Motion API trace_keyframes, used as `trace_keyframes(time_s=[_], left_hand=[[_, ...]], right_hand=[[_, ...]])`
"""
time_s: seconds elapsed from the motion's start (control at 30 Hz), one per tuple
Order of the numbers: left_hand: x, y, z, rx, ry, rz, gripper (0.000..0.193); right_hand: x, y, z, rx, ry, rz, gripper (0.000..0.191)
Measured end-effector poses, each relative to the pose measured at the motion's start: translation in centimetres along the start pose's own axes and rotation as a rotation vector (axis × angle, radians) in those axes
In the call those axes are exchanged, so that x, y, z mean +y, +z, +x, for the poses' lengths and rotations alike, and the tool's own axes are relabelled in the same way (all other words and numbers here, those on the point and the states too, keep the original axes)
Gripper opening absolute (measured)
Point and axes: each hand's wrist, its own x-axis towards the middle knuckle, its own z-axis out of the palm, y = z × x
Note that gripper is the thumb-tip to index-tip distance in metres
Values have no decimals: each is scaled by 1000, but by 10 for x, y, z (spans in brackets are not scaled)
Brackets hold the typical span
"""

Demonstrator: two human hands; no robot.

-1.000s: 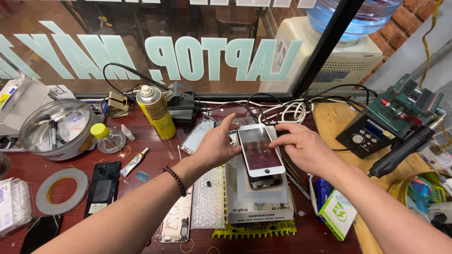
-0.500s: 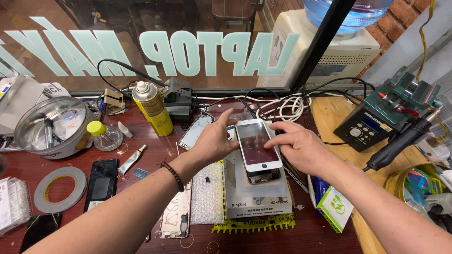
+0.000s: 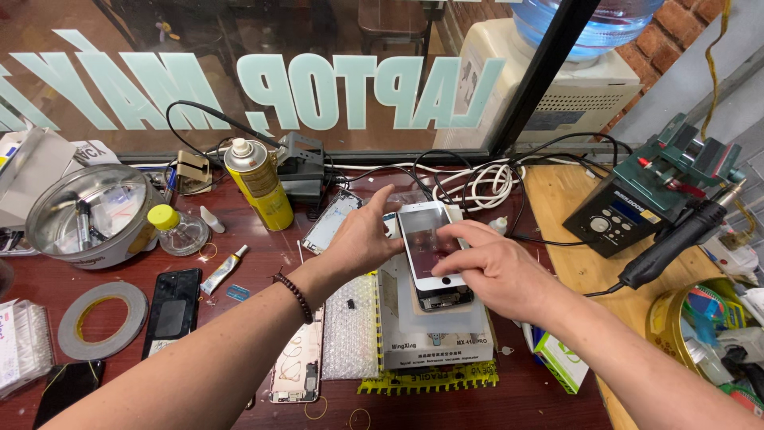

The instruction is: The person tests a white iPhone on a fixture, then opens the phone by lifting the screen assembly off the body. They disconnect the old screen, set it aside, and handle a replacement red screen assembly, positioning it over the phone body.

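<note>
A white phone screen (image 3: 424, 243) lies face up on a grey heating plate (image 3: 434, 318) in the middle of the dark red bench. My left hand (image 3: 362, 237) rests against the screen's left edge, thumb near its top corner. My right hand (image 3: 492, 271) lies over its right side, fingers pressing on the glass and its right edge. Both hands steady the screen on the plate; it is not lifted.
A yellow spray can (image 3: 259, 183), a metal bowl (image 3: 87, 213), a tape roll (image 3: 102, 320), a black phone (image 3: 173, 306) and a pink phone housing (image 3: 298, 368) lie to the left. A soldering station (image 3: 637, 203) and hot-air handle (image 3: 676, 239) stand right. Cables (image 3: 485, 183) lie behind the plate.
Both hands have stayed on the phone screen. The right hand has slid further over the glass, and the view has shifted slightly.
</note>
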Motion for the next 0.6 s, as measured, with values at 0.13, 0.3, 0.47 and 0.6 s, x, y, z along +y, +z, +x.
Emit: trace_keyframes(time_s=[0.13, 0.3, 0.47, 0.6], left_hand=[[-3, 0, 2, 34, 68, 25, 104], [-3, 1, 1, 15, 25, 14, 104], [-3, -1, -1, 17, 24, -3, 98], [-4, -2, -1, 20, 60, 1, 99]], right_hand=[[-1, -10, 10, -12, -64, -53, 36], [-6, 1, 22, -9, -107, -58, 35], [-6, -4, 22, -66, -65, -58, 32], [1, -1, 45, -10, -82, -127, 39]])
